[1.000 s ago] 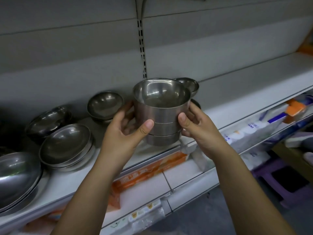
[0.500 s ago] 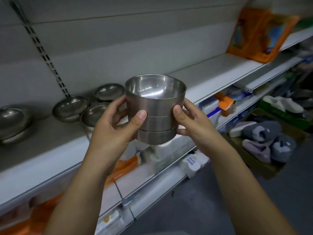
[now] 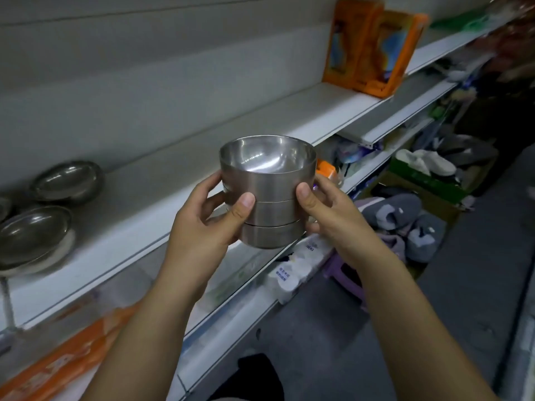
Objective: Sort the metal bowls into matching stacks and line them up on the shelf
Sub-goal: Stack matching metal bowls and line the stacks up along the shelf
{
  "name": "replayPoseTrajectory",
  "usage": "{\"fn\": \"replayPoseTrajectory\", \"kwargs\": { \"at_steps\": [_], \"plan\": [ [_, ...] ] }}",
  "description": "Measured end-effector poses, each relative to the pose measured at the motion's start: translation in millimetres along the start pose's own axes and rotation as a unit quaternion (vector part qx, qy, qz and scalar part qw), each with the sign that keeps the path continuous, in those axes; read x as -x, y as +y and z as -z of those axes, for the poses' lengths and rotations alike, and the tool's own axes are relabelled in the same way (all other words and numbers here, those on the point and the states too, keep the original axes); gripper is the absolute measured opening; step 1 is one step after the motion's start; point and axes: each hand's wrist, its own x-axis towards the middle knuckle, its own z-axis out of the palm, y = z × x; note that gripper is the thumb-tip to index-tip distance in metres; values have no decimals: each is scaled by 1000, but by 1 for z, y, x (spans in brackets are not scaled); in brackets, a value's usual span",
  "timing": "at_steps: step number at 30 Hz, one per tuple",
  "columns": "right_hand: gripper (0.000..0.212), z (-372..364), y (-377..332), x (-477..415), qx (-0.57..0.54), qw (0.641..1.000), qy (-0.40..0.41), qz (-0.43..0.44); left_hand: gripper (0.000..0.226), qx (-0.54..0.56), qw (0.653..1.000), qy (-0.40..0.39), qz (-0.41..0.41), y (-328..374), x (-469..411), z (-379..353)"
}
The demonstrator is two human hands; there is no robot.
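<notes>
Both the left hand (image 3: 202, 224) and right hand (image 3: 330, 215) curl fingers (image 3: 244, 205) around the nested bowl stack (image 3: 267, 192), steadying it level above the shelf (image 3: 260, 111) for placement.

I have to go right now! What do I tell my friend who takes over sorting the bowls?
Left hand: grips the left side of the bowl stack.
Right hand: grips its right side.
The bowl stack, three matching bowls nested and upright, is in the air in front of the shelf.
Wide bowls sit on the shelf at far left.
Done: this stack is made.
Left: set it down on the shelf, probably on the bare stretch, in line with the others.
</notes>
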Motion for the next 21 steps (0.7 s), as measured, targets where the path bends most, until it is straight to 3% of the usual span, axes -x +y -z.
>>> {"fn": "replayPoseTrajectory", "kwargs": {
  "at_steps": [11, 21],
  "plan": [
    [59, 80, -10, -119, 1, 999, 31, 17, 74, 15, 999, -31, -12, -11, -136, -78],
    [81, 117, -22, -258, 30, 998, 47, 36, 90, -39, 996, -55, -54, -8, -292, -113]
  ]
}}
